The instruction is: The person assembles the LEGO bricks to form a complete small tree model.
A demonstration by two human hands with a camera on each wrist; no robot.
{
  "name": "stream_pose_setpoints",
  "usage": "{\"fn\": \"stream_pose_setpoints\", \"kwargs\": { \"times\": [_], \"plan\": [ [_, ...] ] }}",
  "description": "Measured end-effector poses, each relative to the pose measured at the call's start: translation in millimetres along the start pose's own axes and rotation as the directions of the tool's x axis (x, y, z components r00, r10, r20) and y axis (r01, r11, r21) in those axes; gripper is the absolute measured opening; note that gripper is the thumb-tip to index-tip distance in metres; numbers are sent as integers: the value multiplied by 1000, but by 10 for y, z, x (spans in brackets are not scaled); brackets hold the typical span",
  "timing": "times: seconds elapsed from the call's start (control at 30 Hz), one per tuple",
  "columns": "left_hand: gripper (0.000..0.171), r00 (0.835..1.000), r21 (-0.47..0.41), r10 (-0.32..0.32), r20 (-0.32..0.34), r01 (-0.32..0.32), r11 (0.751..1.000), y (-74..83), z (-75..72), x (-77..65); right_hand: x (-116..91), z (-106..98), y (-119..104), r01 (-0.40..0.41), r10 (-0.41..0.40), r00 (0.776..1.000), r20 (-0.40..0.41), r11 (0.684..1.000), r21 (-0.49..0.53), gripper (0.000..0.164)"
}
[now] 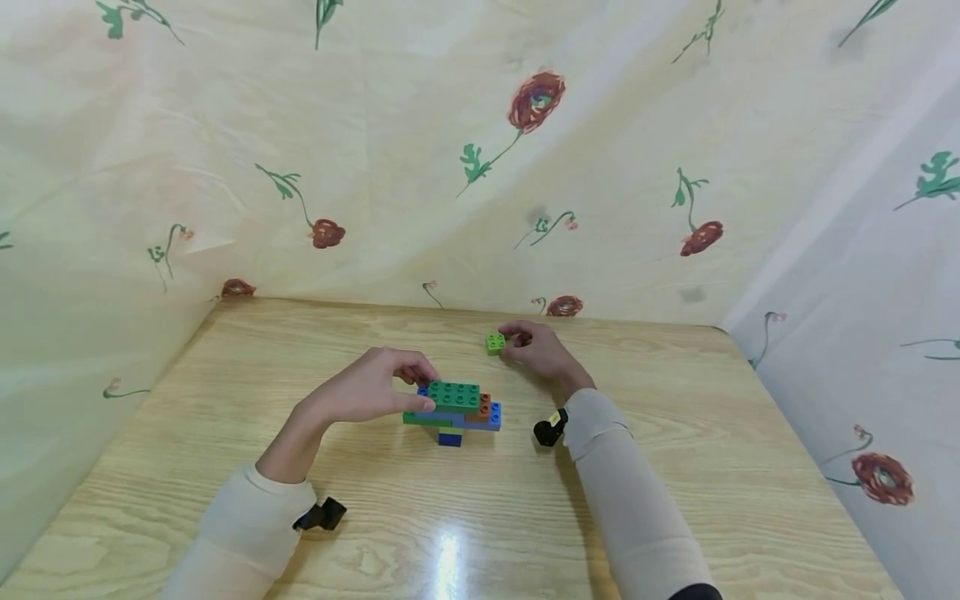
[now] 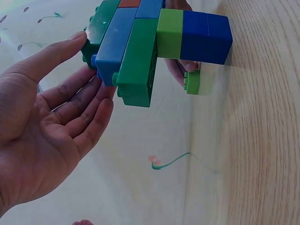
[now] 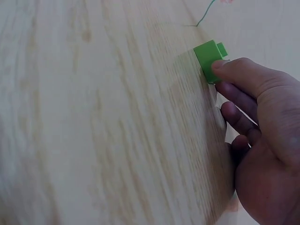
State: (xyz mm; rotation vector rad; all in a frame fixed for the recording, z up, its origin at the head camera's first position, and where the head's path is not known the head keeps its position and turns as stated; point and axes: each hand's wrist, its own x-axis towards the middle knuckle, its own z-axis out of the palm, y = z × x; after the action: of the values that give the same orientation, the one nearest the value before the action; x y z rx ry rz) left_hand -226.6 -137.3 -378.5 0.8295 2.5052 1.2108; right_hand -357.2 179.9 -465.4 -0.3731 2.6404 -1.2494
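Near the middle of the table stands a toy building-brick structure, wide at the top with a dark green brick uppermost, on a narrow column. In the left wrist view, that column shows a lime brick and dark blue bricks. My left hand holds the structure's left end, thumb at the dark green brick and fingers at the far side. Farther back, my right hand pinches a small light green brick between thumb and fingers. This brick is low at the tabletop, its studs facing up.
The pale wooden table ends at a flower-patterned cloth hanging behind and at both sides. Small black devices sit at both wrists, one at the left cuff and one at the right cuff.
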Motion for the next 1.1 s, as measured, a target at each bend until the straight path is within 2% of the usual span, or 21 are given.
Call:
{"fn": "stream_pose_setpoints", "kwargs": {
  "times": [0.23,0.63,0.87,1.1],
  "plan": [
    [31,1000,4,0,-3,0,1000,7,8,11,-10,-8,-1,-25,25,1000,-10,1000,6,39],
    [32,1000,-17,5,-22,-6,1000,6,77,31,-101,-11,-70,40,-46,997,-70,995,-86,37],
    [30,996,-23,38,-84,-40,999,2,219,117,-250,-60,-161,101,-105,988,-114,994,-40,35],
    [29,990,-33,25,-138,-30,999,38,336,177,-496,-146,-364,172,-176,974,-140,984,-37,35]
  ]
}}
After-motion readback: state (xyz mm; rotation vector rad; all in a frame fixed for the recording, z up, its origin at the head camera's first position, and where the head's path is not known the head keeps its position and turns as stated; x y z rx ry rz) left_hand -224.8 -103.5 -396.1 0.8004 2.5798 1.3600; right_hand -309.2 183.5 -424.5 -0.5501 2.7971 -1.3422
